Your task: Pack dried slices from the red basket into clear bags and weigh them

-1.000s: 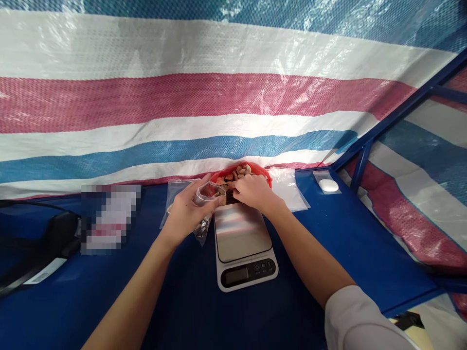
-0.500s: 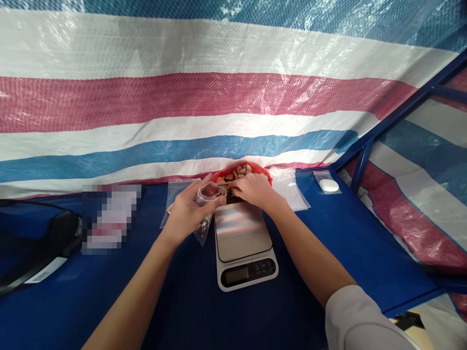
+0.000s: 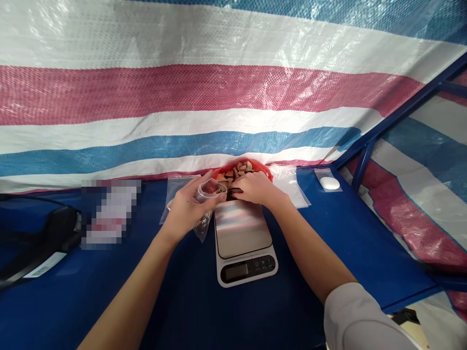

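A clear plastic cup (image 3: 208, 188) is gripped by my left hand (image 3: 188, 204), tilted with its mouth toward the red bag. My right hand (image 3: 253, 187) reaches into that red plastic bag (image 3: 269, 171), which holds brown and pale dried slices (image 3: 241, 168). Its fingers are bent among the slices, and their tips are partly hidden, so what they pinch cannot be made out. In front of the bag lies a kitchen scale (image 3: 243, 231) with a bare steel plate and a dark display.
Small clear bags (image 3: 203, 227) lie under and beside my left hand. Flat clear bags (image 3: 290, 187) are right of the red bag. A white oval object (image 3: 329, 183) rests on a bag farther right. Black gear (image 3: 60, 231) sits left; a striped sheet (image 3: 204, 92) hangs behind.
My right hand has shifted slightly at the slices, its fingers still in the bag. The left hand keeps the cup in nearly the same place. The view has tilted a little.
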A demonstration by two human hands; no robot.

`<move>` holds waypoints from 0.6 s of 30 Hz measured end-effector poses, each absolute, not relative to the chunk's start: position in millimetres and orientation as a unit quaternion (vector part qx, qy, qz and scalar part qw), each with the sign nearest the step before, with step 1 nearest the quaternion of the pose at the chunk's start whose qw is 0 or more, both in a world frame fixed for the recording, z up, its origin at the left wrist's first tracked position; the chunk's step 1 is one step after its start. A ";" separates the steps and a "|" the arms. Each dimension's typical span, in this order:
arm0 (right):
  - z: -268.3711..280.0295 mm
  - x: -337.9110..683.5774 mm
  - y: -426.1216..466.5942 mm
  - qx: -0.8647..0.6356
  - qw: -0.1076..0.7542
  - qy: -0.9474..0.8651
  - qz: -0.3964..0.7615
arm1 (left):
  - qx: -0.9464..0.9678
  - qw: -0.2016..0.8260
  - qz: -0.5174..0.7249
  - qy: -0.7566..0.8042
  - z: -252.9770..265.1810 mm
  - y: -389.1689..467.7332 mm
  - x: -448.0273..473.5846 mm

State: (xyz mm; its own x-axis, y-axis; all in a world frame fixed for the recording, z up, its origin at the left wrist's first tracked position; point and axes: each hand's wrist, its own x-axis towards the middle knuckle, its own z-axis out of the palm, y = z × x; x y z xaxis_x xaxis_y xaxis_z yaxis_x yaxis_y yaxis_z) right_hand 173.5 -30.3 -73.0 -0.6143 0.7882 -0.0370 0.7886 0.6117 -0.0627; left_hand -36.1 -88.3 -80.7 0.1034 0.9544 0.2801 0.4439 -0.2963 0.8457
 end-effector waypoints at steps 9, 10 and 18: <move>-73.0 180.3 -25.7 0.429 -0.060 0.899 -0.066 | 0.681 0.301 0.432 0.509 -82.2 -87.2 -36.1; -71.4 182.0 -25.3 0.426 -0.082 0.897 -0.083 | 0.682 0.300 0.432 0.507 -82.3 -87.3 -36.2; -53.2 198.3 -29.5 0.385 -0.287 0.840 -0.253 | 0.705 0.289 0.430 0.485 -83.4 -87.0 -36.3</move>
State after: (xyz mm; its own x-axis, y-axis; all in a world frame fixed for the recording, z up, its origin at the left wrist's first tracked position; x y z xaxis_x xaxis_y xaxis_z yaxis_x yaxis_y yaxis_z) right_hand 198.3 -29.5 -53.2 -0.5393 0.7915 0.2875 0.5015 0.5762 -0.6454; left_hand -36.3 -87.0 -83.4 0.1610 0.9318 0.3253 0.4342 -0.3628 0.8245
